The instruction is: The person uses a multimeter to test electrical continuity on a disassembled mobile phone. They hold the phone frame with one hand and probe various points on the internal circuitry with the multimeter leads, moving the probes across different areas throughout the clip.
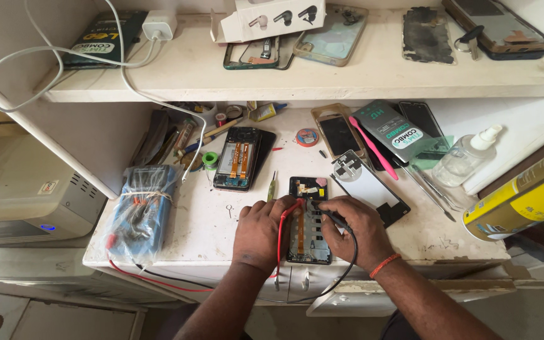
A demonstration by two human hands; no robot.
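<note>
Opened phone [308,220] lies back-off at the front edge of the white bench [209,233], between both hands. Left hand [260,232] pinches the red probe [289,208], tip on the phone's upper board. Right hand [355,228] pinches the black probe [330,214], tip touching the same upper area. Red and black leads run off the bench edge toward the multimeter in a plastic bag [141,211], far left. Just right of the phone: a detached screen panel [373,187]. Behind it: a second opened phone [239,158], a pink toothbrush [373,148], a clear spray bottle [467,157]. Yellow can [524,201] at far right.
</note>
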